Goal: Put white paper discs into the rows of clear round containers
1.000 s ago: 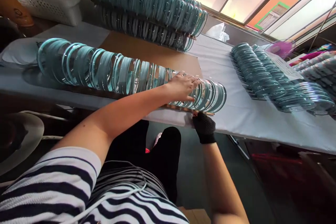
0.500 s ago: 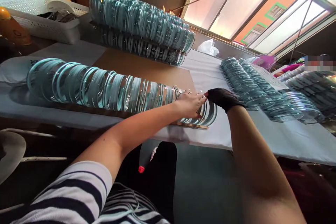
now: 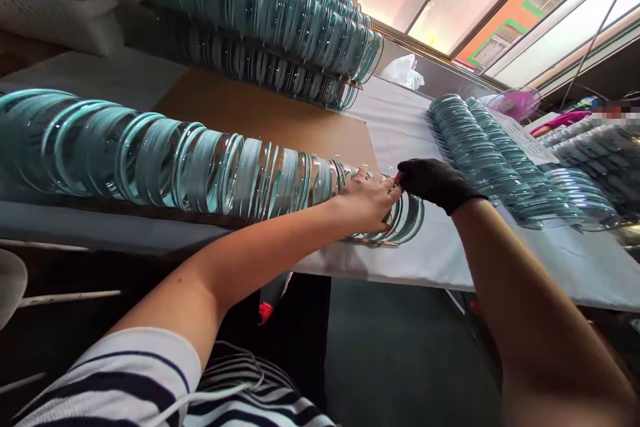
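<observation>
The person's bare left hand (image 3: pixel 367 200) lies over the right-hand end of a long row of clear glass discs with blue-green edges (image 3: pixel 245 177), its fingers slightly apart and draped across the rims. The right hand in a black fingerless glove (image 3: pixel 433 181) comes in from the other side, its fingers drawn together and the bare fingertips close beside those of the left, at the upper rims near the end of the row. Whether they pinch a disc cannot be told, since the glove hides most of the grip.

The discs stand on edge along the near side of a table under a white cloth (image 3: pixel 400 267), on a thin brown strip (image 3: pixel 383 243). The left hand and forearm block the view of part of the row.

Behind it lies a flat brown cardboard sheet (image 3: pixel 280 110), with two tiers of similar glass discs (image 3: pixel 265 13) rising at the back. To the right, leaning rows of glass pieces (image 3: pixel 493 157) rest beyond the gloved hand. A white perforated plastic basket (image 3: pixel 75 23) sits at far left; a crumpled white plastic bag (image 3: pixel 403 72) lies near the window.
</observation>
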A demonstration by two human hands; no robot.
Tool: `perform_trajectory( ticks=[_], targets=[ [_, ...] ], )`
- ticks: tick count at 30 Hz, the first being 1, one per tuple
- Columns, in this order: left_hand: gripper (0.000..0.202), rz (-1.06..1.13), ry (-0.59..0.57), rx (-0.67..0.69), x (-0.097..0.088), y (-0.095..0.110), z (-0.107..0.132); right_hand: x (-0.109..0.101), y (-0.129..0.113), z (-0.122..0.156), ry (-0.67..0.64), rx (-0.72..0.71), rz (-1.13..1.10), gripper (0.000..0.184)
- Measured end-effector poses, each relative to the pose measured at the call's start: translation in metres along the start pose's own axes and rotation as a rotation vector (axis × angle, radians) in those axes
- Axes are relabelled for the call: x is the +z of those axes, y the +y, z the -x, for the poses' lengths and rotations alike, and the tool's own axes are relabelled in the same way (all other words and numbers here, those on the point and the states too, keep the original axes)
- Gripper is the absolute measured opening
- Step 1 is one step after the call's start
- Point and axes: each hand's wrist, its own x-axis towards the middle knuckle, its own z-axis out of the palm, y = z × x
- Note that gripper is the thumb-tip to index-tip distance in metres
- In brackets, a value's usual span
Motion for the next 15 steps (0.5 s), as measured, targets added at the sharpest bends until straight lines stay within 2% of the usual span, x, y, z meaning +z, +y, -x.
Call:
perform_trajectory(
  ticks=[3,5,7,10,12,15],
  targets=[
    [0.076,0.032,-0.005,0.024,0.002,-0.001,0.001,0.024,-0.002,0.043,0.202,0.121,-0.010,0.029],
    [0.076,0.044,-0.024,0.027,0.001,-0.002,0.001,0.047,-0.007,0.073,0.361,0.208,-0.044,0.035],
    [0.075,0.058,-0.044,0.016,0.001,-0.002,-0.001,0.076,-0.018,0.100,0.450,0.247,-0.104,0.039],
    [0.076,0.077,-0.073,0.001,0.000,-0.003,-0.003,0.124,-0.052,0.124,0.473,0.287,-0.214,0.041],
    [0.079,0.084,-0.095,0.002,0.001,-0.004,-0.003,0.153,-0.079,0.129,0.449,0.342,-0.297,0.039],
    [0.084,0.078,-0.125,0.010,0.001,-0.005,-0.003,0.180,-0.108,0.124,0.446,0.454,-0.424,0.038]
  ],
)
